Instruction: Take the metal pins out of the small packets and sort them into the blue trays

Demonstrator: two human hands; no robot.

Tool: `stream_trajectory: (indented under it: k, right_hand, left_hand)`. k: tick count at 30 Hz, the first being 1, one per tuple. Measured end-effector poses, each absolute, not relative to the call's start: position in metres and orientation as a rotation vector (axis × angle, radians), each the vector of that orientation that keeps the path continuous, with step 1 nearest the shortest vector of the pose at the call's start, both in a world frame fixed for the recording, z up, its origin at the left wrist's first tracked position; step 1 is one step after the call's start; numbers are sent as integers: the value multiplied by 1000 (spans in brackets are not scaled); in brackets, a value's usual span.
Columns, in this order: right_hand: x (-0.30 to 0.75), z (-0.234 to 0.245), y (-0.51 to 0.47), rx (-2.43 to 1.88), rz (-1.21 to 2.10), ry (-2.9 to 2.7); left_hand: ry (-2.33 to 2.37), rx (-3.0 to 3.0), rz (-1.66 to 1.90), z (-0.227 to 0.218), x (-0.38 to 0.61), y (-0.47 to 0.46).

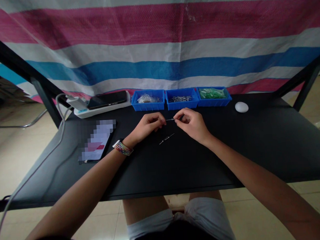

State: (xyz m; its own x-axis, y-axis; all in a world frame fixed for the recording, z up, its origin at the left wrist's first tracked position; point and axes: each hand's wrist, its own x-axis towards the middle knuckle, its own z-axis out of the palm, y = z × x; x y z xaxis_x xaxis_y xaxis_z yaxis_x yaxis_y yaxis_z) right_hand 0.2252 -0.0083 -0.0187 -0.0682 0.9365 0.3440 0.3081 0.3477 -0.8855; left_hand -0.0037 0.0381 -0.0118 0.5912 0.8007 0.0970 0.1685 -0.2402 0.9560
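Observation:
Between my two hands runs a thin metal pin (170, 119), held level just above the black table. My left hand (151, 122) pinches its left end, with a banded watch on that wrist. Thumb and fingers of my right hand (191, 122) are closed on the right end. On the table below lie thin metal pieces (166, 139), slanted and close together. Behind my hands stand three blue bins: the left bin (148, 106) has small clear pieces, the middle bin (182, 105) has metal pins, and the right bin (214, 102) has green pieces in clear wrapping.
A white power strip (103, 111) with a plugged-in charger stands at the back left, a dark phone (107, 98) lying on it. Another phone (99, 141) lies left of my arm. A white rounded object (241, 107) sits at the right. A cable (44, 158) hangs over the left edge.

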Motion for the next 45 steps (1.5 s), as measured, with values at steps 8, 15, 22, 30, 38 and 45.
stream_trajectory:
  k: [8, 15, 22, 30, 38, 45]
  right_hand:
    - [226, -15, -7, -1135, 1387, -1316]
    - [225, -14, -7, -1139, 1581, -1183]
    - [225, -18, -6, -1115, 1569, -1113]
    - [226, -19, -5, -1067, 1395, -1200]
    - [224, -19, -6, -1047, 1284, -1305]
    - [224, -19, -6, -1062, 1288, -1265]
  left_hand:
    - [774, 1685, 825, -16, -5, 40]
    - [764, 1701, 853, -13, -4, 38]
    - [754, 1680, 822, -14, -4, 38]
    - [745, 1626, 800, -20, -5, 42]
    - [800, 1665, 763, -12, -3, 38]
    - [840, 1675, 777, -14, 0, 37]
